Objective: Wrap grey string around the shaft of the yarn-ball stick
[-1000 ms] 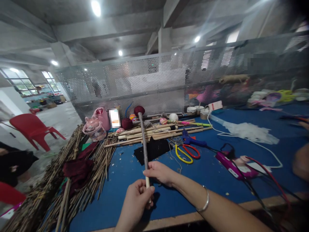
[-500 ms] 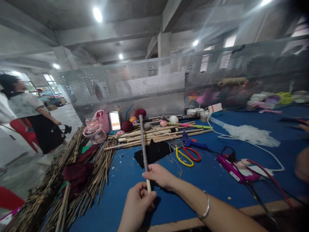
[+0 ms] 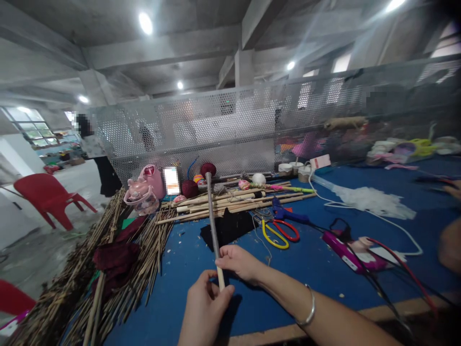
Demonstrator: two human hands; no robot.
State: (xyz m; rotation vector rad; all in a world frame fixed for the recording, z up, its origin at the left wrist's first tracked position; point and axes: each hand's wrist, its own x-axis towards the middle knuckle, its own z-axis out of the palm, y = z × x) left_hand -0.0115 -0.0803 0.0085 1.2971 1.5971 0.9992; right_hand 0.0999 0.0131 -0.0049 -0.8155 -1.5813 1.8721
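Between my hands slants a wooden stick (image 3: 212,216), wrapped in grey along most of its length, with a pale bare lower end. A dark red ball (image 3: 208,168) shows at its far tip. My left hand (image 3: 207,300) is closed round the bare end, thumb along it. Just above, my right hand (image 3: 236,262) pinches the stick where the grey wrap stops. Beyond them a black cloth (image 3: 228,228) lies on the blue table (image 3: 173,288). To its right are scissors (image 3: 275,234) with one yellow and one red handle, and a blue glue gun (image 3: 288,211).
Bundled twigs (image 3: 118,288) and a dark red cloth (image 3: 117,257) cover the left side. Pale sticks (image 3: 230,202) lie at the back before a perforated metal screen (image 3: 230,125). A purple power strip (image 3: 353,254) with cables is at right, near another person's hand (image 3: 450,245).
Both hands keep hold of the stick, which has shifted only slightly. A person came into view at left beside the red chair, then walked farther back, towards the screen.
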